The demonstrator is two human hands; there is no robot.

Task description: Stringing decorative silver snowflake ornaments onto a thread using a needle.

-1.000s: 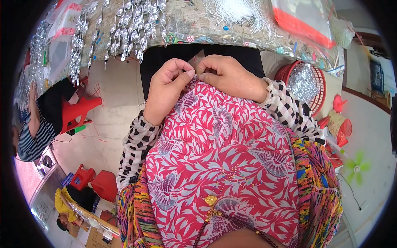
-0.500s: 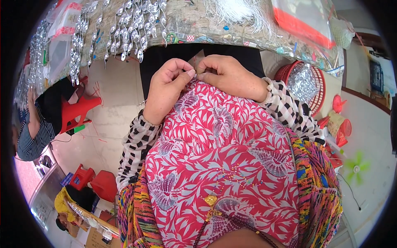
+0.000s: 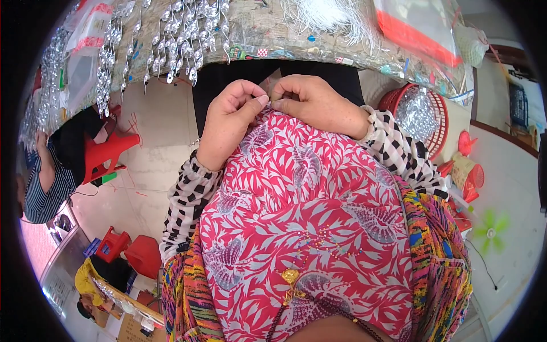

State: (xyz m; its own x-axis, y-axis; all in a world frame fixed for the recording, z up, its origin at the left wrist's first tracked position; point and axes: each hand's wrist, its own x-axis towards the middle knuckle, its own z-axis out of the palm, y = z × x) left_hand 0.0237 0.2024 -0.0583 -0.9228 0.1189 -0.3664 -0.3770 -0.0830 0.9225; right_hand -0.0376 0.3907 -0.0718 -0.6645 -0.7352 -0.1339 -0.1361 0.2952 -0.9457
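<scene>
My left hand [image 3: 228, 122] and my right hand [image 3: 322, 105] meet fingertip to fingertip just in front of the worktable's near edge. Each is closed in a pinch between thumb and forefinger. Whatever they pinch is too small and too hidden by the fingers to name. Beneath them spreads a red and white leaf-patterned apron [image 3: 302, 228] over my lap. Strands of shiny silver beads [image 3: 188, 37] hang along the table edge, ahead and left of my hands. A bundle of white threads [image 3: 333, 20] lies on the table ahead and to the right.
The worktable [image 3: 256, 34] curves across the far side, with a red-edged clear plastic bag [image 3: 416, 31] at its right. A red basket [image 3: 441, 119] of silvery items stands on the right. A red stool [image 3: 111, 151], another person in a striped top [image 3: 45, 188] and a green fan [image 3: 491, 232] are around.
My hands keep almost the same pinch and place. At the left, the other person's arm has shifted slightly.
</scene>
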